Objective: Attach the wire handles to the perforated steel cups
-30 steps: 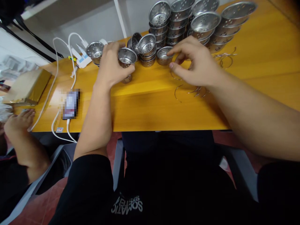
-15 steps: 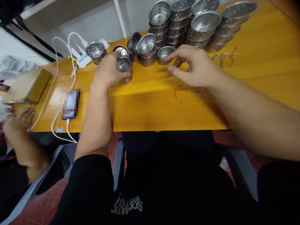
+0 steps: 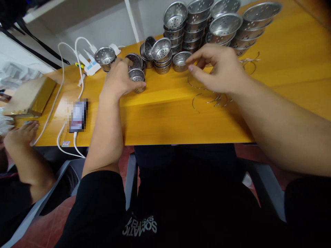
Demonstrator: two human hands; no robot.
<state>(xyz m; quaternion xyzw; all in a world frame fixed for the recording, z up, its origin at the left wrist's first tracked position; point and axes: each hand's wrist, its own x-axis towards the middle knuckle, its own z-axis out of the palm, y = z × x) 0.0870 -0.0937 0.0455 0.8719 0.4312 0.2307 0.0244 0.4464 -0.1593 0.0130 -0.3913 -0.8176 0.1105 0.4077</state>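
Left hand [image 3: 138, 73]: thumb and fingers spread about one small perforated cup [image 3: 137, 75] on the counter [image 3: 165, 120]; grip cannot be told. Right hand [image 3: 188, 64]: thumb and forefinger slightly parted at one single cup [image 3: 180, 63], beside one three-cup stack [image 3: 161, 57].
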